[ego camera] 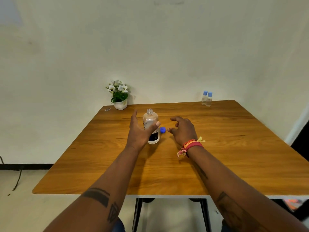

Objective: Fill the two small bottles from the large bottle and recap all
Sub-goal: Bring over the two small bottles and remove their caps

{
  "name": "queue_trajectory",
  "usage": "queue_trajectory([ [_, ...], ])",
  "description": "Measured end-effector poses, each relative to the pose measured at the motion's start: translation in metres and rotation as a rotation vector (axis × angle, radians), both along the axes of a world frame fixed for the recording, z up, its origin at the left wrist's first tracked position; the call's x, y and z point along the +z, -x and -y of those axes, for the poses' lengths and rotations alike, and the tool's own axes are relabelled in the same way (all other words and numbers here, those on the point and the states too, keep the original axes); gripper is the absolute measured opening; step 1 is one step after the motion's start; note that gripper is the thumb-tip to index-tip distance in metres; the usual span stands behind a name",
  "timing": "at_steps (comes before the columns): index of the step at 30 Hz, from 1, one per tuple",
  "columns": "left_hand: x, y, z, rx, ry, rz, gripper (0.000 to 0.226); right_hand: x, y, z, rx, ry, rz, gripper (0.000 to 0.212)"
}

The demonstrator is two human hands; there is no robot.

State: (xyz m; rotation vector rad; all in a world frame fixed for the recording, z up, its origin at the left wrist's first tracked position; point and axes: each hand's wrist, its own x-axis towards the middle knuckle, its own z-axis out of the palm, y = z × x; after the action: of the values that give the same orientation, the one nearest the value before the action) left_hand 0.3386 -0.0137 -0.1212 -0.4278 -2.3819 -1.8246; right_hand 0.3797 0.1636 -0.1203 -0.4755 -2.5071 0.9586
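— So, what are your hands doing?

— My left hand (139, 129) is up against the large bottle (151, 126), thumb laid across its front and the fingers reaching up along its left side. Whether those fingers actually wrap round the back I cannot tell; the bottle hides them. My right hand (183, 129) hovers just over the table (234, 156), fingers spread and loosely bent, holding nothing. A red and orange thread band (190, 145) sits on that wrist.

— And the bottle itself?

— It stands upright near the middle of the table, neck bare, no cap on it. The body looks pale and the lower label is dark. Its blue cap (162, 129) lies on the wood just to the right of the bottle, between it and my right thumb, touching neither hand.

— Where are the small ones?

— The two small bottles (206, 98) stand side by side at the far right corner, close together, each with a light blue cap on, well apart from my hands. They look clear; I cannot make out whether anything is in them.

— Anything else out there?

— A white pot of white flowers (119, 95) sits at the far left corner against the wall, and a small clear scrap (107, 109) lies beside it near the table's edge.
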Motion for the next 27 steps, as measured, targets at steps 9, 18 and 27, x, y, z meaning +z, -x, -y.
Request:
queue_trajectory([
  [9, 0.009, -0.044, 0.009, 0.165, 0.031, -0.053, 0.081, 0.016, -0.048, -0.003, 0.009, 0.089, -0.076, 0.043],
  [18, 0.015, -0.084, -0.04, 0.093, 0.149, -0.173, 0.035, 0.022, -0.087, -0.026, -0.009, 0.15, -0.092, 0.041],
  [27, 0.016, -0.034, -0.151, -0.016, 0.181, -0.172, 0.036, 0.016, -0.053, -0.105, -0.177, 0.245, -0.142, 0.035],
])
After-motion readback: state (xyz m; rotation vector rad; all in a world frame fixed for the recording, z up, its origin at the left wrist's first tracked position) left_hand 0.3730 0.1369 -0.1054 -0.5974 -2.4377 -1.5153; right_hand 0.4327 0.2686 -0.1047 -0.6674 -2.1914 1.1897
